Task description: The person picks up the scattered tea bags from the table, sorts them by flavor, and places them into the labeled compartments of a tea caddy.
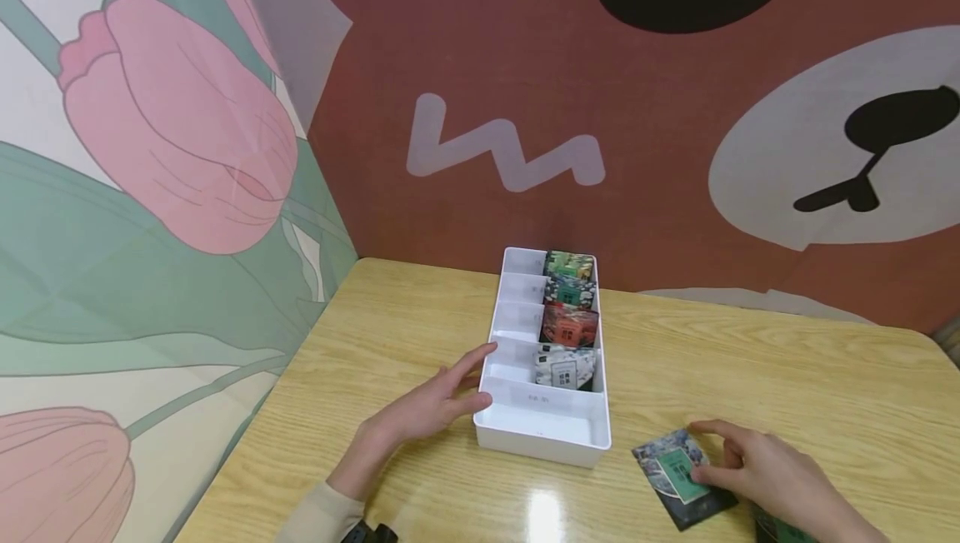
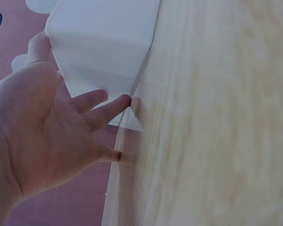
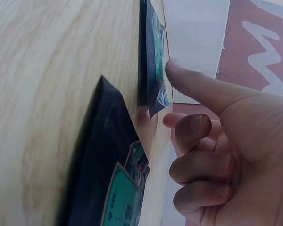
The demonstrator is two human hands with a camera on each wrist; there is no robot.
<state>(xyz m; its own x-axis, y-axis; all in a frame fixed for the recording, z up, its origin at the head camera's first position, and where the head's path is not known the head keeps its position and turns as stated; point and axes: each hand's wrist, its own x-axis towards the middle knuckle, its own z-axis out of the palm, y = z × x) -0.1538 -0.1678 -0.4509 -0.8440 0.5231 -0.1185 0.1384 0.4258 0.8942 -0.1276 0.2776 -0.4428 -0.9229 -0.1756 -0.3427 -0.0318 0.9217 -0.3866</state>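
Observation:
A long white divided box (image 1: 542,453) stands on the table, with flat sachets in several compartments; its nearest compartment is bare. My left hand (image 1: 423,403) spreads its fingers along the box's left side, thumb and forefinger at the rim; the left wrist view shows that hand (image 2: 52,122) with the lower fingertips near the table. To the right of the box, my right hand (image 1: 780,472) holds a dark sachet with a green label (image 1: 678,476) by its edge, between thumb and forefinger. The other fingers of the right hand (image 3: 226,155) curl inward.
Another dark green-labelled sachet (image 3: 101,155) lies close to my right hand, partly hidden under the forearm in the head view. In the box sit a white sachet (image 1: 562,368), a red sachet (image 1: 570,326) and green ones behind. A painted wall (image 1: 480,218) borders the wooden table (image 1: 405,301).

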